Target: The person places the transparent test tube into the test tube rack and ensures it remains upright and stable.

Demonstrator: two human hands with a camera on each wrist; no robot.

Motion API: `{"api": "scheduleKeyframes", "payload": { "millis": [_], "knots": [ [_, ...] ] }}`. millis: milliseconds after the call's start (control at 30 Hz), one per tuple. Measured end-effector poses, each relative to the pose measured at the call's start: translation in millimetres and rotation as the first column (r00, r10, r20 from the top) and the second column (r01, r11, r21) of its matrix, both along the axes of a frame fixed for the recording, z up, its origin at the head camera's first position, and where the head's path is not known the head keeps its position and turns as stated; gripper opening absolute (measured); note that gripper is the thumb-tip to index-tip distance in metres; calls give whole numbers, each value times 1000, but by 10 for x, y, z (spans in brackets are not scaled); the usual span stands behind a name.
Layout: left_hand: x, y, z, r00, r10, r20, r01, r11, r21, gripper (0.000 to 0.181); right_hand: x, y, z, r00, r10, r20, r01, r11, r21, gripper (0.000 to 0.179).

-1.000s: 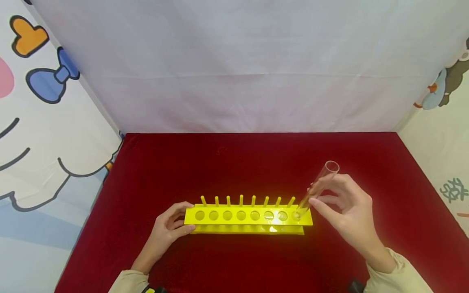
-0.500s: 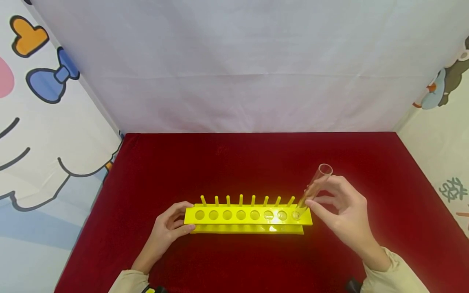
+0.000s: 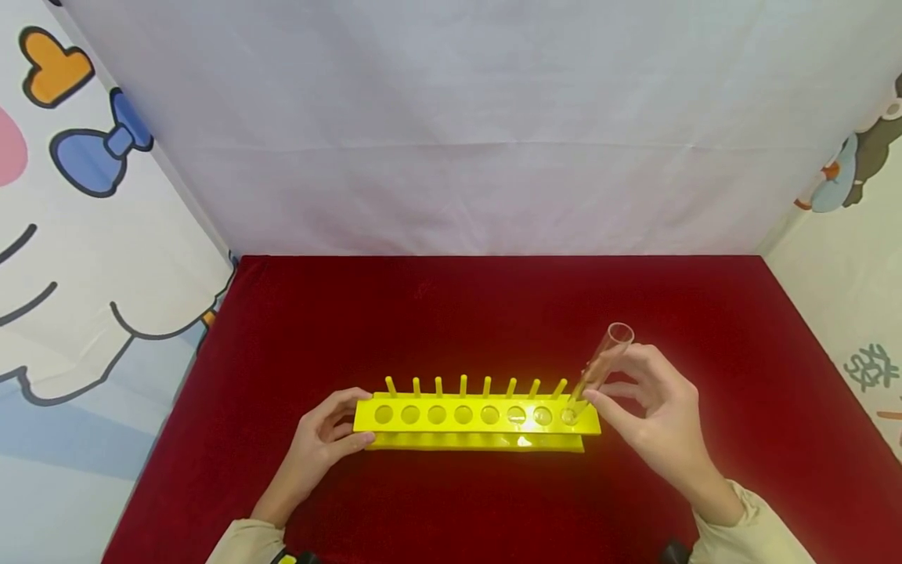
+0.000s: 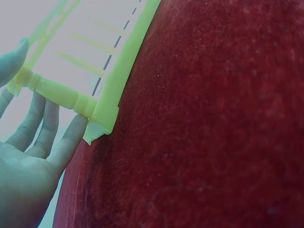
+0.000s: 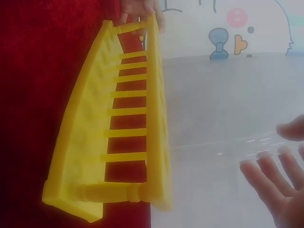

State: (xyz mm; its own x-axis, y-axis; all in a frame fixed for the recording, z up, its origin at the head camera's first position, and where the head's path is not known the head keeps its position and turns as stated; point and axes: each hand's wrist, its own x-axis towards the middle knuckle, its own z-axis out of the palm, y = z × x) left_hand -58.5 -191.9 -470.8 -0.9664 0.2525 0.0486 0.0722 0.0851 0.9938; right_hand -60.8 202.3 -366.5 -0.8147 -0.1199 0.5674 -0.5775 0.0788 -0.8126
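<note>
A yellow test tube rack (image 3: 477,428) stands on the red cloth, with a row of round holes on top and a row of pegs behind. My left hand (image 3: 320,439) grips its left end, thumb at the front; in the left wrist view the fingers (image 4: 71,137) lie at the end post. My right hand (image 3: 655,415) pinches a clear glass test tube (image 3: 607,352) between thumb and fingers. The tube leans to the right, its lower end overlapping the rightmost hole. In the right wrist view the glass (image 5: 237,148) is faint, near the rack's top plate (image 5: 159,118).
Red cloth (image 3: 451,313) covers the table around the rack. A white curtain (image 3: 458,141) hangs at the back, with cartoon-printed panels (image 3: 84,235) on the left and right sides.
My right hand and the test tube have moved slightly left, and the tube's mouth has come lower and further left. The left hand and the rack hold the same place.
</note>
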Motion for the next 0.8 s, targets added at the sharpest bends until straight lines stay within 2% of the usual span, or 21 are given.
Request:
{"api": "scheduleKeyframes", "payload": {
  "millis": [200, 367, 567, 800],
  "knots": [
    [1, -7, 11, 1000, -2, 2, 2, 1000, 0, 46, 14, 2, -45, 1000, -15, 20, 15, 1000, 19, 47],
    [4, -7, 20, 999, -23, -34, 23, 1000, -5, 46, 16, -4, -73, 1000, -6, 12, 6, 1000, 7, 46],
    [5, -1, 23, 999, -27, -47, 27, 1000, 0, 46, 48, -20, -91, 998, -43, 44, 40, 997, 67, 46],
    [2, -7, 21, 998, -30, -48, 30, 1000, 3, 46, 53, -17, -128, 996, -62, 57, 58, 995, 80, 44]
  ]
}}
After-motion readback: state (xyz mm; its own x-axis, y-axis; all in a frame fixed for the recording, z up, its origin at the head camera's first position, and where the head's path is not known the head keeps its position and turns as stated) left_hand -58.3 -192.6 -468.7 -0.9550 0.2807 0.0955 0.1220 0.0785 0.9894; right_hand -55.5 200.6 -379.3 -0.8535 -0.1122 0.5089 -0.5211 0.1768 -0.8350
